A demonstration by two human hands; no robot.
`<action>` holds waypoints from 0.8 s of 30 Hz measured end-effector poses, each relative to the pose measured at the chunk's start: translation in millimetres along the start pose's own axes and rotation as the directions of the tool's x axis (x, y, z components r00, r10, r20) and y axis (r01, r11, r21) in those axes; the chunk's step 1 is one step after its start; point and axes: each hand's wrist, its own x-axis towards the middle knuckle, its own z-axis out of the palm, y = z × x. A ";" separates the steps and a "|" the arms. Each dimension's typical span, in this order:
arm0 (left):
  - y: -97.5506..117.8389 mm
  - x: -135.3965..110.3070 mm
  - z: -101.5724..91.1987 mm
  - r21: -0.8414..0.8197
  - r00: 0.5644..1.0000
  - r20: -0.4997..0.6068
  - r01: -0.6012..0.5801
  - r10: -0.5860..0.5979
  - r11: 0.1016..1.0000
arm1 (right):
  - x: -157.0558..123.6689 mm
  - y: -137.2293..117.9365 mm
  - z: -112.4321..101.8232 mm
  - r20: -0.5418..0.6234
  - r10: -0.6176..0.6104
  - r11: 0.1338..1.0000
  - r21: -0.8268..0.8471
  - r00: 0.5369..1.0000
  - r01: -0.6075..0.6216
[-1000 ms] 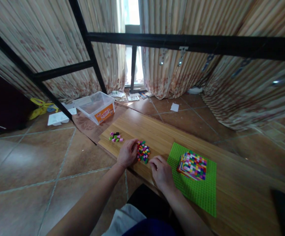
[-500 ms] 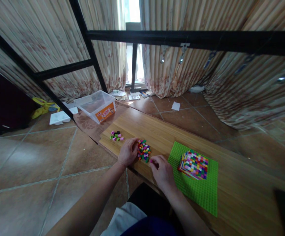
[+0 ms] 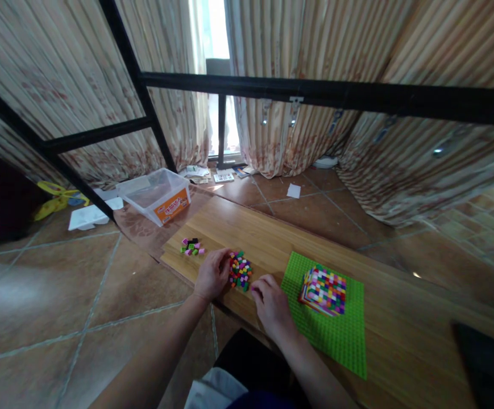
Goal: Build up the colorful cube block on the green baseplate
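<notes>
Nearest the lens, my two bare forearms reach forward over the near edge of a low wooden board [image 3: 268,236] that lies on the tiled floor. My right hand [image 3: 272,304] sits back-up with its fingers curled in, and the tips are closed on a small pink brick [image 3: 252,288] just at the near right edge of a pile of small coloured bricks [image 3: 240,271]. My left hand [image 3: 211,275] lies just left of that pile, fingers loosely bent and touching the side of the heap. Whether it grips any brick cannot be told, since the fingertips are hidden against the bricks. The pile rests on the board between my two hands. Just right of my right hand lies a green studded baseplate [image 3: 340,341], flat on the board, and on its far half stands a many-coloured block of bricks [image 3: 324,291], roughly cube-shaped. Farther left on the board, well apart from the pile, is a small cluster of loose bricks [image 3: 191,246] in pink, green and black. Beyond the board's far left corner stands a clear plastic tub [image 3: 155,195] with an orange label, and left of it a white tray [image 3: 87,217] lies on the floor. A scrap of white paper [image 3: 293,190] lies on the tiles farther back. Black frame bars [image 3: 315,94] cross the view in front of striped curtains [image 3: 315,40].
</notes>
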 end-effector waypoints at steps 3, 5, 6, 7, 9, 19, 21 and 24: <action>-1.7 0.3 0.3 -0.001 1.000 -0.006 -0.012 0.012 1.000 | -5.9 -10.4 -5.3 -0.022 -0.010 0.999 0.040 1.000 0.011; -1.7 0.6 0.2 -0.002 1.000 -0.006 -0.018 0.018 1.000 | -14.1 -21.0 -19.0 -0.067 -0.031 0.995 0.091 0.997 0.037; -1.4 0.7 0.1 -0.001 1.000 -0.007 -0.019 0.019 1.000 | -18.8 -25.8 -29.5 -0.098 -0.040 0.992 0.116 0.994 0.052; -1.1 0.7 -0.1 0.001 1.000 -0.008 -0.020 0.020 1.000 | -23.2 -29.2 -42.2 -0.132 -0.046 0.988 0.139 0.990 0.065; -0.6 0.9 -0.6 0.005 1.000 -0.008 -0.021 0.021 1.000 | -30.1 -28.8 -72.4 -0.230 -0.031 0.988 0.143 0.973 0.065; 1.6 2.7 -1.5 0.022 1.000 -0.011 -0.023 0.024 0.999 | -10.2 62.0 -151.1 -0.358 0.347 0.935 0.211 0.867 -0.287; 1.7 2.6 -1.3 0.026 1.000 -0.010 -0.017 0.017 1.000 | -3.4 67.4 -147.6 -0.319 0.350 0.931 0.219 0.881 -0.291; 1.2 2.2 -0.9 0.029 1.000 -0.009 -0.012 0.012 1.000 | 3.5 68.6 -144.0 -0.300 0.346 0.934 0.200 0.889 -0.296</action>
